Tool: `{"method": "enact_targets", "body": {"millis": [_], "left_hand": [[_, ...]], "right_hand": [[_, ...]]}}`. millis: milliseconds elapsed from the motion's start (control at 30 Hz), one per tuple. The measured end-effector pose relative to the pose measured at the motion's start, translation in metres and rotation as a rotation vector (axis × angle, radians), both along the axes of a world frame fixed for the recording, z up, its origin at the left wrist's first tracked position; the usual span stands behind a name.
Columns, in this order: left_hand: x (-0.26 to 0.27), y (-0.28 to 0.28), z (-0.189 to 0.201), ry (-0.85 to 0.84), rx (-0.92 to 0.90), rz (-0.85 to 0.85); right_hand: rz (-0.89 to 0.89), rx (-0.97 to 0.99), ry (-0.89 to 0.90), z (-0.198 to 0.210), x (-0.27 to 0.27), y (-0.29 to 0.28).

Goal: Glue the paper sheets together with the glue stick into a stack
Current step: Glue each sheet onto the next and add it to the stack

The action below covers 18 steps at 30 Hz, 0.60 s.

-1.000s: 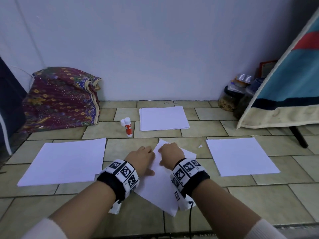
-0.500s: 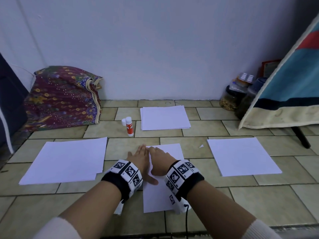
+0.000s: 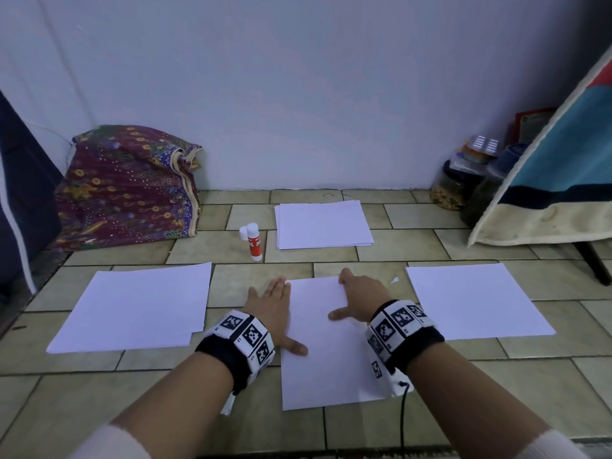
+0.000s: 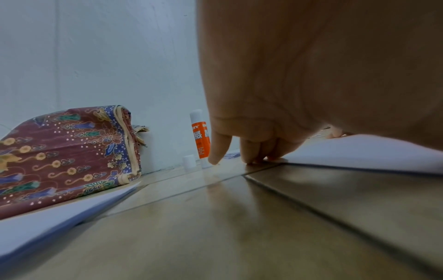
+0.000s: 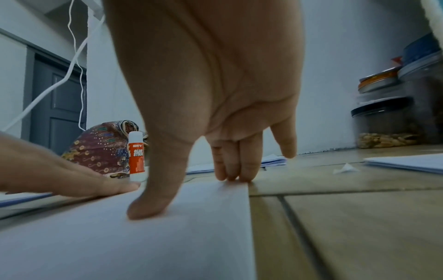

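A white sheet (image 3: 326, 342) lies square on the tiled floor in front of me. My left hand (image 3: 273, 306) lies flat along its left edge, fingers straight, thumb on the paper. My right hand (image 3: 357, 298) presses its top right corner with straight fingers (image 5: 233, 166) and thumb spread. The orange glue stick (image 3: 254, 241) stands upright beyond the sheet, its white cap (image 3: 244, 232) beside it. More sheets lie at left (image 3: 132, 306), right (image 3: 473, 299) and a stack at the back (image 3: 323, 223). In the left wrist view my fingertips (image 4: 254, 153) touch the floor at the sheet's edge (image 4: 359, 151).
A patterned cloth bundle (image 3: 126, 187) leans against the wall at the back left. Jars (image 3: 453, 183) stand at the back right, beside a hanging blue and cream cloth (image 3: 546, 193) and a dark leg (image 3: 592, 260). A small paper scrap (image 3: 394, 279) lies right of my hand.
The centre sheet has turned from a diagonal to square with the tiles. Both hands have opened flat and slid apart to its left and right edges.
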<state>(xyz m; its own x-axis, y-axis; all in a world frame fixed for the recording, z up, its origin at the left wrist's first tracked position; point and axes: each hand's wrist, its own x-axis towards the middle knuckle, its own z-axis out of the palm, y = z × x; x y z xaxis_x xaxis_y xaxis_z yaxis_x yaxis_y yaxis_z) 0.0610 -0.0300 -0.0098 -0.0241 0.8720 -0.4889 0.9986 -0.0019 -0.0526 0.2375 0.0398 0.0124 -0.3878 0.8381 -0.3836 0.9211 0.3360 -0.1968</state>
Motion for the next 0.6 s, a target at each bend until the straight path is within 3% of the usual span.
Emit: {"method": "enact_targets", "body": {"millis": [100, 233, 367, 467, 600], "left_hand": [[0.001, 0.0, 0.006, 0.043, 0.02, -0.017], [0.008, 0.002, 0.023, 0.073, 0.197, -0.009], [0.006, 0.001, 0.025, -0.038, 0.315, -0.009], [0.0, 0.001, 0.02, -0.137, 0.248, -0.015], [-0.007, 0.004, 0.006, -0.101, 0.062, -0.035]], "right_hand": [[-0.017, 0.047, -0.047, -0.001, -0.006, -0.001], [0.031, 0.203, -0.276, 0.006, -0.017, -0.01], [0.107, 0.093, -0.226, 0.002, -0.039, -0.018], [0.243, 0.041, -0.237, -0.002, -0.057, -0.026], [0.326, 0.023, -0.253, -0.003, -0.08, -0.037]]}}
